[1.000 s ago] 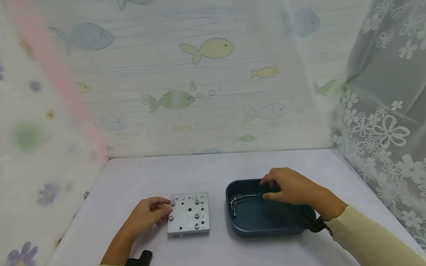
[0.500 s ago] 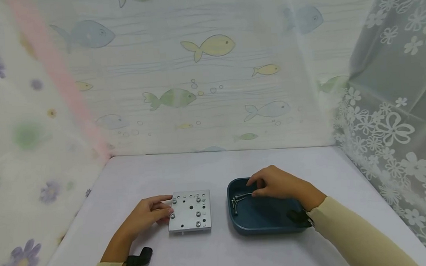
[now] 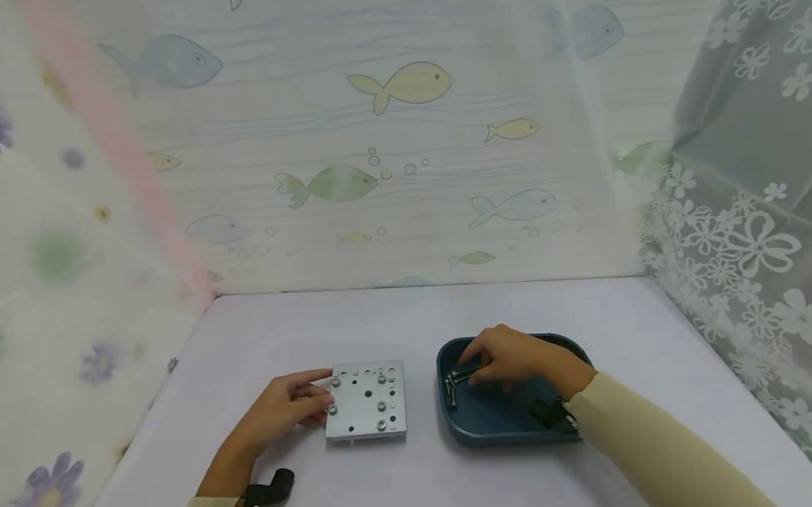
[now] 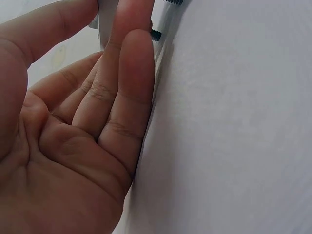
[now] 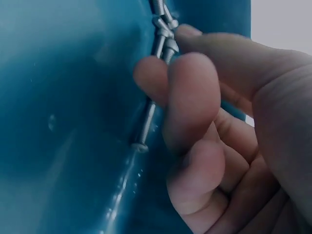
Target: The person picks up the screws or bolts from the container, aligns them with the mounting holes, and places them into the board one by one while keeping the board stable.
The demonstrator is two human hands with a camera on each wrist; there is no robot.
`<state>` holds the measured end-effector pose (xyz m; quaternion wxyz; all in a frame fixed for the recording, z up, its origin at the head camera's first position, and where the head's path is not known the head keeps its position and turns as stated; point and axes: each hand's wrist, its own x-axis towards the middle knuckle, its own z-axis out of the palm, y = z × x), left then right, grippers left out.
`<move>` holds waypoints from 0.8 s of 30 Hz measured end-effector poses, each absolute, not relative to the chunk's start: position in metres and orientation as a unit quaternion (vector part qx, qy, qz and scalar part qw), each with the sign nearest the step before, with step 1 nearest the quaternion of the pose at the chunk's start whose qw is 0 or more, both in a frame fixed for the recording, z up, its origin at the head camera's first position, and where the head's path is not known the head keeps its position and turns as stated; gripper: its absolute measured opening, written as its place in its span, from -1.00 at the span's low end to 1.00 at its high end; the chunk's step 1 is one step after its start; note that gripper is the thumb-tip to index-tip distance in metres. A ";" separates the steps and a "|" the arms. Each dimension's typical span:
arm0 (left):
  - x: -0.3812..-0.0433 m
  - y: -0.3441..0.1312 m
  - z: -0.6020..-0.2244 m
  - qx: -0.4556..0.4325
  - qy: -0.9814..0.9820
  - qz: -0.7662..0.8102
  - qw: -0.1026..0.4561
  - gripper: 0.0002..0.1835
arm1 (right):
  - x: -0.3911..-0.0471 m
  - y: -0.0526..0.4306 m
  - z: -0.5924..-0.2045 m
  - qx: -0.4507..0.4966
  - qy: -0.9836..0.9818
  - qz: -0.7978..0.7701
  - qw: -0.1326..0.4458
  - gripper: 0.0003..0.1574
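My left hand holds the left edge of a square silver metal plate, which has several holes and socket-head bolts set in it. In the left wrist view, the plate's edge lies between thumb and fingers, and a dark threaded bolt end sticks out below it. Over the dark blue tray, my right hand reaches down with bent fingers beside loose bolts. The right wrist view has the thumb tip close to the bolt heads; thumb and index finger are apart, and one bolt is partly hidden.
Both things rest on a white table, the tray to the right of the plate with a gap between. A fish-print curtain hangs behind, a flower-print one at left, and a lace one at right.
My right hand has moved left and down into the tray, towards the loose bolts. The left hand keeps its hold on the plate; the whole view has shifted slightly.
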<state>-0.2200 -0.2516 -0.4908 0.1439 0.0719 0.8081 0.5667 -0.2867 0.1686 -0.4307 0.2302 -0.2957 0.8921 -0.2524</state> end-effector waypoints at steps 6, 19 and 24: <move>-0.220 -0.252 -0.492 0.079 0.815 0.557 0.139 -0.27 | -0.290 0.164 -0.436 -0.297 0.889 -0.256 0.237 -0.54; -0.221 -0.253 -0.495 0.086 0.811 0.561 0.137 -0.28 | -0.289 0.154 -0.441 -0.290 0.895 -0.251 0.227 -0.68; -0.221 -0.253 -0.495 0.084 0.811 0.563 0.138 -0.28 | -0.290 0.151 -0.444 -0.291 0.896 -0.251 0.223 -0.79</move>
